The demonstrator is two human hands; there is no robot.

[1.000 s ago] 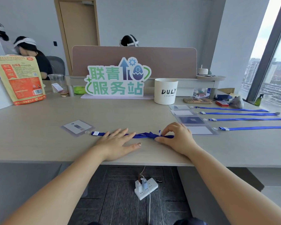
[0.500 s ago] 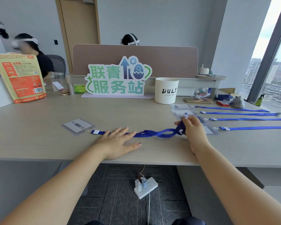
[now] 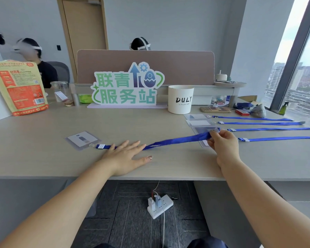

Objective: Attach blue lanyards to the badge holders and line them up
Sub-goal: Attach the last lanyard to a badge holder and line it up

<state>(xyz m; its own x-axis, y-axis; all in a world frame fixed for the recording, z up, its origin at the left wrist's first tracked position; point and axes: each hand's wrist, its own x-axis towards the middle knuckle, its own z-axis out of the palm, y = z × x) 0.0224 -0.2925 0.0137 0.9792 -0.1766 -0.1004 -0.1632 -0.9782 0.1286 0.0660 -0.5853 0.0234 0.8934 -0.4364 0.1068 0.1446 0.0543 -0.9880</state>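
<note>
— Pinched in my right hand [image 3: 222, 145], the blue lanyard [image 3: 175, 140] has its loop end lifted off the desk [image 3: 43, 158].

— And your left hand [image 3: 127, 156]?

— Flat, fingers spread, pressing the strap down near its clip end, gripping nothing. That end meets a badge holder [image 3: 82, 139] lying left of it; I can't quite tell if the clip is fastened.

— The others?

— Four finished holders [image 3: 197, 120] lie in a column at right, their lanyards [image 3: 268, 129] stretched rightward.
</note>
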